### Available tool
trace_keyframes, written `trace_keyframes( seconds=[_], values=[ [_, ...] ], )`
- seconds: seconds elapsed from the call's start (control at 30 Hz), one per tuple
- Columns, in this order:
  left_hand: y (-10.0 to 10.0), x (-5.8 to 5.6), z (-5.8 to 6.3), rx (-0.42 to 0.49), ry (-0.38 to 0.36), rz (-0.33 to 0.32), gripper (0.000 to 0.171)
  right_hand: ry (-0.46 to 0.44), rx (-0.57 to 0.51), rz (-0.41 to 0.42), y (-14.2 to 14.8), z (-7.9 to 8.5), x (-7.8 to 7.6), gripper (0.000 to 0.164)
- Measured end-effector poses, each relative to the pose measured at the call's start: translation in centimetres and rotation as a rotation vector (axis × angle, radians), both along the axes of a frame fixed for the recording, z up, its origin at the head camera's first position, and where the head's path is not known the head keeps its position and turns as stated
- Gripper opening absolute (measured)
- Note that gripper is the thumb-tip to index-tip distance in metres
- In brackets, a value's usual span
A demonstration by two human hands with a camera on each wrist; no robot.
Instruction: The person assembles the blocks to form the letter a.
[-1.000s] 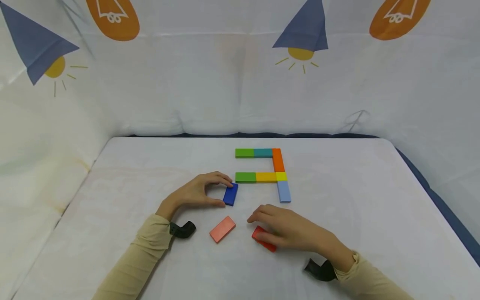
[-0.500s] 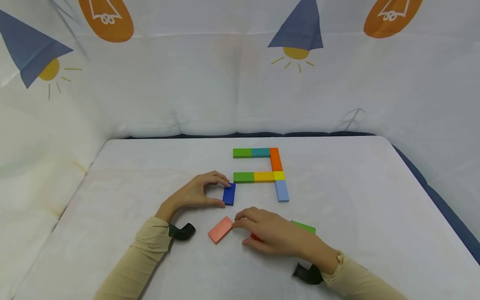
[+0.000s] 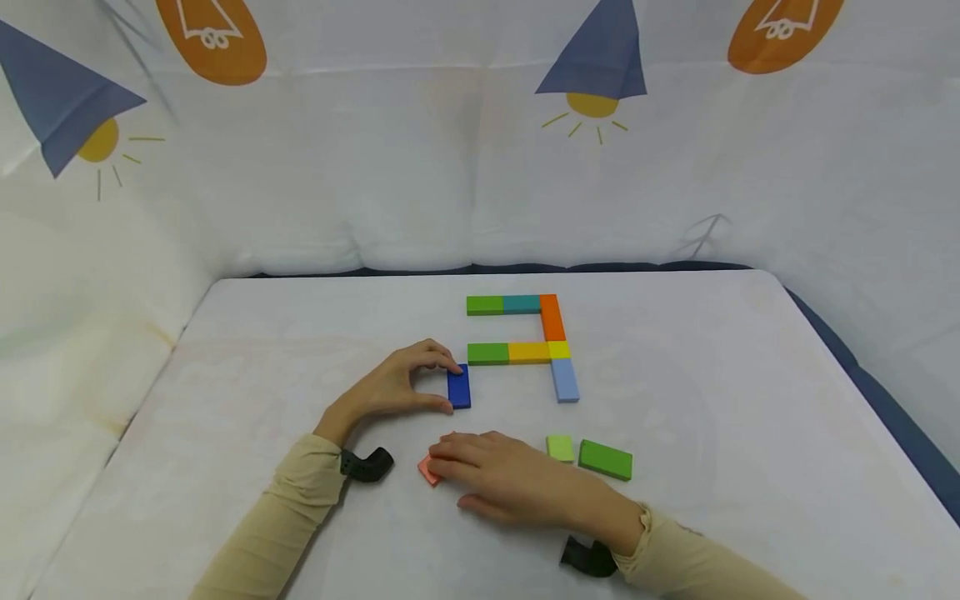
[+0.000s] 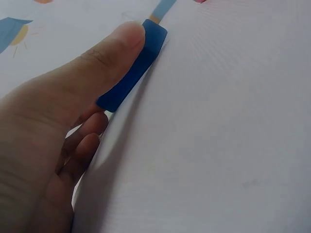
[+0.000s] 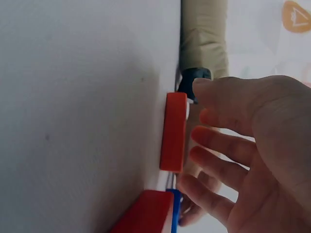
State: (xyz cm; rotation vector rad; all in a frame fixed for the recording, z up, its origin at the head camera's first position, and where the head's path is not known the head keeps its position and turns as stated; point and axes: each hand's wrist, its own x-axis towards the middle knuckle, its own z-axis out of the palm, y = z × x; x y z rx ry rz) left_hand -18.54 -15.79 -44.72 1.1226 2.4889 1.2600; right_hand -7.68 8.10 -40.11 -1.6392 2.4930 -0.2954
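Our left hand (image 3: 393,385) pinches the blue block (image 3: 459,388).
Our right hand (image 3: 517,482), fingers loosely spread, holds nothing beside the pink block (image 3: 428,472).

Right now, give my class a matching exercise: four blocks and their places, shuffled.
Blocks
1. Dark blue block
2. Teal block
3. Light blue block
4. Salmon block

Places
A. Partly hidden by the right hand in the head view
B. Between a green block and the orange block
C. Pinched by the left hand
D. Touching the small yellow block

Pairs: 1-C; 2-B; 3-D; 4-A
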Motion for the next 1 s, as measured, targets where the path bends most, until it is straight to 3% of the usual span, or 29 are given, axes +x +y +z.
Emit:
trace_keyframes(
  seconds=[0.37,1.0],
  values=[
    [0.24,0.07,-0.27,-0.004,-0.011,0.026,0.046,0.054,0.047,0.004,-0.80,-0.37,0.10,0.051],
    [0.33,0.16,-0.25,-0.003,0.015,0.033,0.045,0.127,0.009,-0.029,-0.87,-0.53,-0.18,0.038]
  ],
)
